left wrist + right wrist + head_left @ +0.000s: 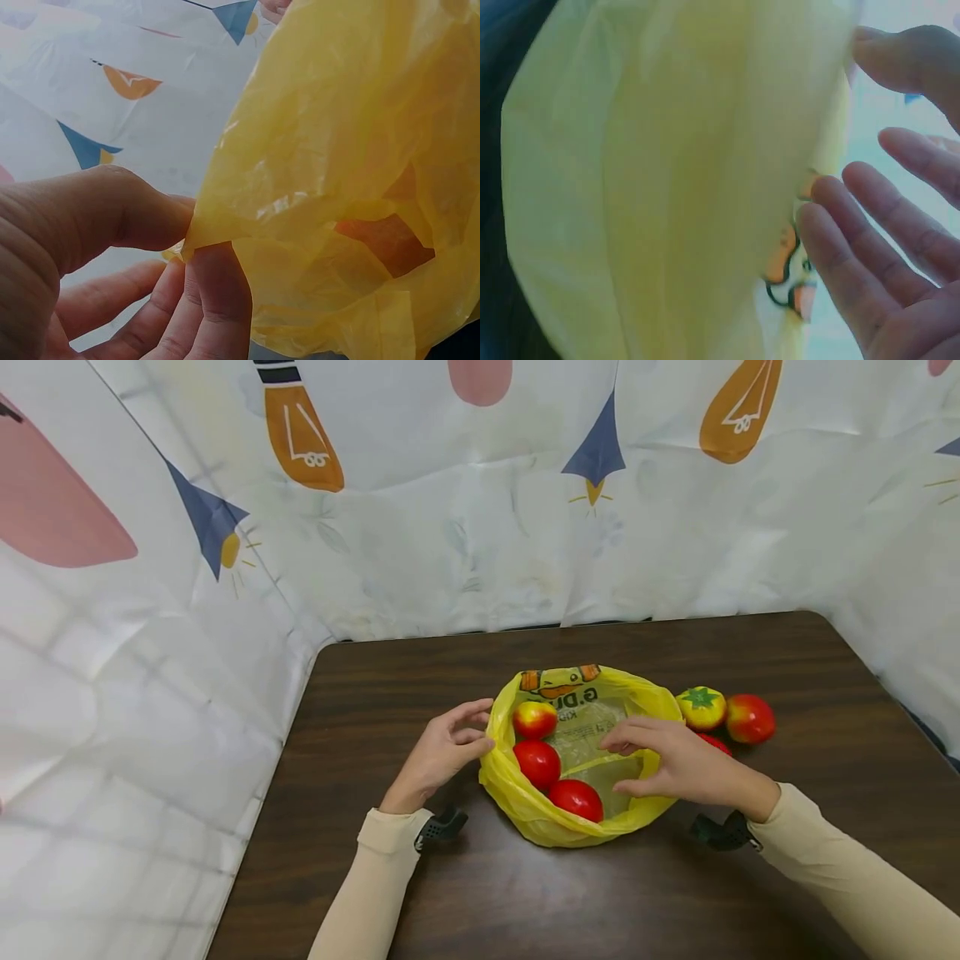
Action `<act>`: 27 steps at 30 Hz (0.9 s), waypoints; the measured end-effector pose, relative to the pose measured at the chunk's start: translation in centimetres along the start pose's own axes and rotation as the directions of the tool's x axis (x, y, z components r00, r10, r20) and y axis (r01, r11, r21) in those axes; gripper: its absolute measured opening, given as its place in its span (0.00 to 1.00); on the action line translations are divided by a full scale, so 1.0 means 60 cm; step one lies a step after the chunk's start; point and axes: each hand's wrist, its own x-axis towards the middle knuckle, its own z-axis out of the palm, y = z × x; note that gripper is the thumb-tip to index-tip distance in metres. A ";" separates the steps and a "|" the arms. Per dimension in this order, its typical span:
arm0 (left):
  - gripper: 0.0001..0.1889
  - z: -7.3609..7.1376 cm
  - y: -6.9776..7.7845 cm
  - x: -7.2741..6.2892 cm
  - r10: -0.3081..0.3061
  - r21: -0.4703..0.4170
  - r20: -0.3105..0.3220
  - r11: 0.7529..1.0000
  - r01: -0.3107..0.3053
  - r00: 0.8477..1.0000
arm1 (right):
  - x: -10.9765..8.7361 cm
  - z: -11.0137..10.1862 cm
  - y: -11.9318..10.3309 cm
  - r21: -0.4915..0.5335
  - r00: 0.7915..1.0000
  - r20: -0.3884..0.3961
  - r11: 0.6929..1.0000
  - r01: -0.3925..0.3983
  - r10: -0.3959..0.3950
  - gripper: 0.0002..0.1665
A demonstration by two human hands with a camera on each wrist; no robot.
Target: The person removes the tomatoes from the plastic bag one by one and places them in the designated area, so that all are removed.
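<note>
A yellow plastic bag stands on the table with its mouth wide and its rim rolled outward. Inside, along its left wall, lie a red-and-yellow toy fruit and two red toy fruits, one in the middle and one near the front. My left hand pinches the bag's left edge between thumb and index finger, which the left wrist view shows up close. Over the bag's right side reaches my right hand, fingers bent loosely and apart from the thumb, with nothing between them.
Right of the bag sit a yellow toy fruit with a green leafy top and a red one. Another red piece is partly hidden by my right hand. Behind the dark wooden table hangs a printed white cloth.
</note>
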 end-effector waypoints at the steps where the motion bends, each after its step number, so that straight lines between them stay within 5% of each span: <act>1: 0.31 0.001 0.000 0.000 -0.005 -0.002 -0.003 1.000 0.005 1.000 | 0.002 0.005 -0.002 0.007 1.000 0.018 1.000 0.008 -0.008 0.26; 10: 0.30 0.007 -0.002 -0.002 -0.026 0.008 -0.010 1.000 0.026 1.000 | 0.018 0.045 -0.007 0.085 0.980 0.198 0.996 -0.040 0.023 0.31; 27: 0.31 0.004 -0.001 0.001 -0.022 0.020 -0.014 1.000 0.023 1.000 | 0.022 0.074 -0.003 0.109 0.969 0.246 0.994 -0.010 -0.017 0.27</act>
